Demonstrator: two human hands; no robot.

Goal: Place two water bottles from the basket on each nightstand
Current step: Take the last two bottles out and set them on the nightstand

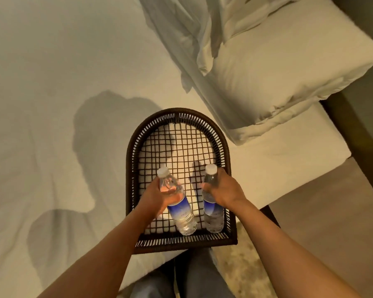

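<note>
As the basket (179, 117) sits abed, each hand grips a bottle.

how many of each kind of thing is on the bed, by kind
water bottles: 2, one in the left hand at, one in the right hand at
basket: 1
pillows: 2, and, beneath it
total: 5

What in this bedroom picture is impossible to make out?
- Nightstands: none shows in the head view, beyond the frame edges.
- Print on the left bottle label: too small and blurred.
- Right bottle neck: covered by the right hand.
- Basket near edge: partly hidden behind the forearms.
</note>
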